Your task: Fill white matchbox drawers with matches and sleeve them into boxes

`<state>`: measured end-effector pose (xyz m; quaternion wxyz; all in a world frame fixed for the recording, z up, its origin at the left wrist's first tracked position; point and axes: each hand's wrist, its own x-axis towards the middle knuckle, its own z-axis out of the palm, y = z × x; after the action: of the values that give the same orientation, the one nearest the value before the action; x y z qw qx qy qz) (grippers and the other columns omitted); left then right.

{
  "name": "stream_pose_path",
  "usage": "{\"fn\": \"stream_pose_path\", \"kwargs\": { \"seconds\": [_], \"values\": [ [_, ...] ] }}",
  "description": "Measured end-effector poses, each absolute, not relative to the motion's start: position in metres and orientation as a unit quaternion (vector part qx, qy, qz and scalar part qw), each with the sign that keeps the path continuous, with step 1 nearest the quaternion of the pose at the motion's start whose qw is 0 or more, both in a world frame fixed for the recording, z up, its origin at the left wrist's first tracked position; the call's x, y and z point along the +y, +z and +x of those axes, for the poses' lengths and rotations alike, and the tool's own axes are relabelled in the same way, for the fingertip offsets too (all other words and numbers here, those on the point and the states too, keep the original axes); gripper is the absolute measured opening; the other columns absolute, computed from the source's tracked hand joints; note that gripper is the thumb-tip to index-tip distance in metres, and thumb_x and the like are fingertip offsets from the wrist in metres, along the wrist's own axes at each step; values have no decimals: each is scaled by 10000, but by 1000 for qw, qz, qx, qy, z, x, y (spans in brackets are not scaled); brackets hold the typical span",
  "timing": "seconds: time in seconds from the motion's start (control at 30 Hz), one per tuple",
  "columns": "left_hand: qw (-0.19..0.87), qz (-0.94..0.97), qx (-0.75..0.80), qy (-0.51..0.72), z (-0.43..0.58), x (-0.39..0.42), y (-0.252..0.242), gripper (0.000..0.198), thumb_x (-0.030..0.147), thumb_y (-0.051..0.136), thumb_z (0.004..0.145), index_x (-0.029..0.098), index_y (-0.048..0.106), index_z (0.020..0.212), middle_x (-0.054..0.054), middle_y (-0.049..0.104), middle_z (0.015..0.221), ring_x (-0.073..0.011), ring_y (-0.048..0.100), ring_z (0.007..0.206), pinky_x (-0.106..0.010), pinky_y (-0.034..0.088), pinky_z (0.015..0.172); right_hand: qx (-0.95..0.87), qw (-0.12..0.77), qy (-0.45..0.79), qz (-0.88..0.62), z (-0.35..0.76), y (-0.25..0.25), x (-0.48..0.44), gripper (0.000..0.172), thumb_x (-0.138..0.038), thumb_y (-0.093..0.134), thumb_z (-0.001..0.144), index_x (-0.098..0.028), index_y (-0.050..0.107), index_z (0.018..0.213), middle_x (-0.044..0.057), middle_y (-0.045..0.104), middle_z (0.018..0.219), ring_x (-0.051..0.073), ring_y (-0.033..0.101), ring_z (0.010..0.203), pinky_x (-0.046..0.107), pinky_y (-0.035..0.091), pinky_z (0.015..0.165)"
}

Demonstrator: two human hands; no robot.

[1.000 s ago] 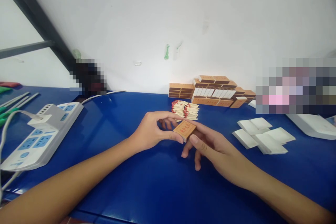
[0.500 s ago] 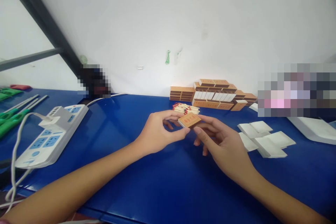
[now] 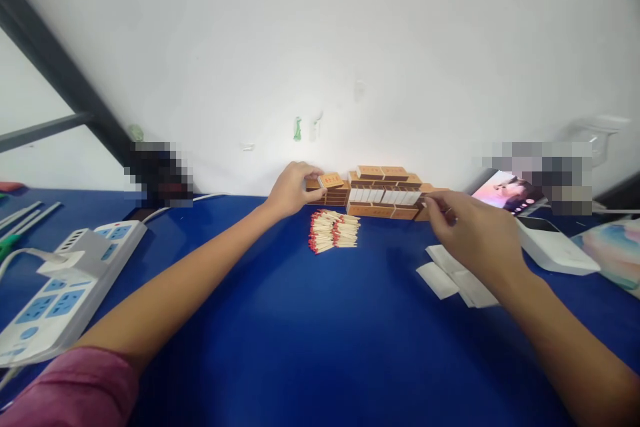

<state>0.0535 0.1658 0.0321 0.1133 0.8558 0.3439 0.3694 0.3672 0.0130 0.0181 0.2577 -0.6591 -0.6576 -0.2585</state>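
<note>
My left hand (image 3: 296, 190) pinches a small orange matchbox (image 3: 331, 181) between thumb and fingers, at the top of the left stack of matchboxes (image 3: 336, 197). At the right end of the larger stack (image 3: 383, 211), the fingers of my right hand (image 3: 463, 227) close on another matchbox (image 3: 423, 212), which they partly hide. White box ends show in the middle row of the larger stack. In front of the stacks lies a pile of red-tipped matches (image 3: 333, 232) on the blue table (image 3: 300, 320).
White folded pieces, seemingly box trays (image 3: 439, 280), lie below my right hand. A white device (image 3: 557, 250) and a phone with a lit screen (image 3: 507, 192) are at the right. On the left sits a white power strip (image 3: 90, 307) with a plugged-in cable.
Both hands were together on one matchbox; they have parted. The left carried it forward to the left stack, and the right reached to the larger stack's right end. The view has shifted too.
</note>
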Motion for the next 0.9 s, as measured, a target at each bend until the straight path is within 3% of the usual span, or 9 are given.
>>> {"fn": "stream_pose_path", "kwargs": {
  "seconds": [0.2, 0.4, 0.6, 0.73, 0.8, 0.9],
  "values": [
    [91, 838, 373, 389, 57, 173, 19, 341, 287, 857, 831, 197, 733, 1135, -66, 796, 987, -247, 680, 988, -414, 518, 905, -558, 235, -279, -746, 398, 27, 19, 345, -361, 509, 1001, -148, 775, 1050, 124, 794, 848, 224, 628, 646, 326, 311, 603],
    [61, 842, 365, 393, 60, 166, 25, 285, 317, 845, 852, 184, 739, 1080, -64, 787, 957, -248, 658, 944, -406, 508, 884, -685, 184, -106, -697, 423, 15, 28, 306, -372, 598, 967, -194, 723, 1182, 94, 740, 928, 226, 623, 736, 322, 368, 632],
    [6, 860, 339, 381, 36, 118, 33, 204, 313, 702, 960, 177, 727, 1110, -72, 780, 1013, -249, 646, 985, -403, 497, 914, -710, 191, -71, -674, 425, 10, 30, 353, -326, 588, 988, -217, 638, 1320, 92, 701, 986, 225, 617, 783, 329, 421, 669],
    [-42, 914, 277, 295, 12, 71, 29, 187, 310, 624, 1018, 176, 722, 1103, -68, 783, 1010, -232, 650, 935, -385, 493, 867, -700, 161, -33, -695, 420, 27, 23, 167, -394, 676, 945, -229, 682, 971, 60, 687, 811, 211, 602, 677, 336, 403, 623],
    [-60, 926, 270, 258, 3, 51, 25, 181, 311, 610, 1032, 177, 727, 1065, -59, 775, 977, -233, 641, 929, -379, 477, 832, -705, 109, 26, -700, 412, 36, 17, 244, -449, 694, 924, -240, 656, 803, 36, 652, 692, 207, 592, 613, 339, 392, 591],
    [-93, 934, 253, 235, -5, 31, 17, 199, 304, 585, 1053, 163, 725, 1045, -68, 754, 927, -235, 630, 918, -380, 452, 795, -725, 54, 98, -680, 397, 42, 4, 366, -545, 696, 896, -238, 661, 699, 37, 647, 641, 201, 594, 551, 341, 392, 549]
  ]
}}
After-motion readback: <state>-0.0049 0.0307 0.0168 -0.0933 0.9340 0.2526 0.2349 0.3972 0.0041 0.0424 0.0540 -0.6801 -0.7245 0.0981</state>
